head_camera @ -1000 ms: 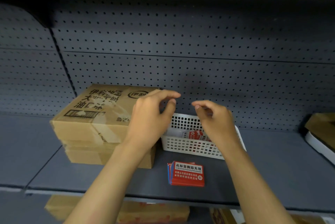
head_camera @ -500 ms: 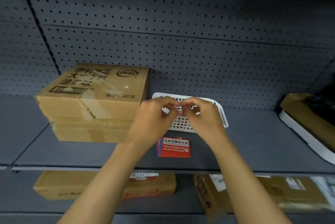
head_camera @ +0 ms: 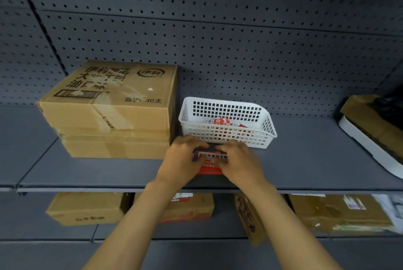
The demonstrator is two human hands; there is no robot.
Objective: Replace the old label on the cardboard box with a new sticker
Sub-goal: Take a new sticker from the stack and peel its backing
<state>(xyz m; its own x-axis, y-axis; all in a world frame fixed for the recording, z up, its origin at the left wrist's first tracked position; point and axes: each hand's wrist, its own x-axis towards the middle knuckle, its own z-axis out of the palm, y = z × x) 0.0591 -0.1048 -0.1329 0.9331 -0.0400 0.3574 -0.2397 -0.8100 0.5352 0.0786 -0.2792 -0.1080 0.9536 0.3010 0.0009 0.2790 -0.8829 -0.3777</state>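
Observation:
A cardboard box [head_camera: 113,97] with black print and torn patches on top sits on a second box at the shelf's left. Just right of it stands a white perforated basket [head_camera: 226,136] holding crumpled red-and-white labels [head_camera: 220,121]. In front of the basket lies a small stack of red stickers [head_camera: 212,160] with white text. My left hand [head_camera: 184,159] and my right hand [head_camera: 238,160] both rest on that stack, fingers curled over its left and right ends; whether they lift it is unclear.
The grey metal shelf [head_camera: 305,167] has a pegboard back wall. A flat box with a white edge [head_camera: 375,136] lies at the far right. Several cardboard boxes [head_camera: 87,208] fill the shelf below.
My hands came down from pinching together in front of the basket and now rest on the red sticker stack. The view also tilted downward.

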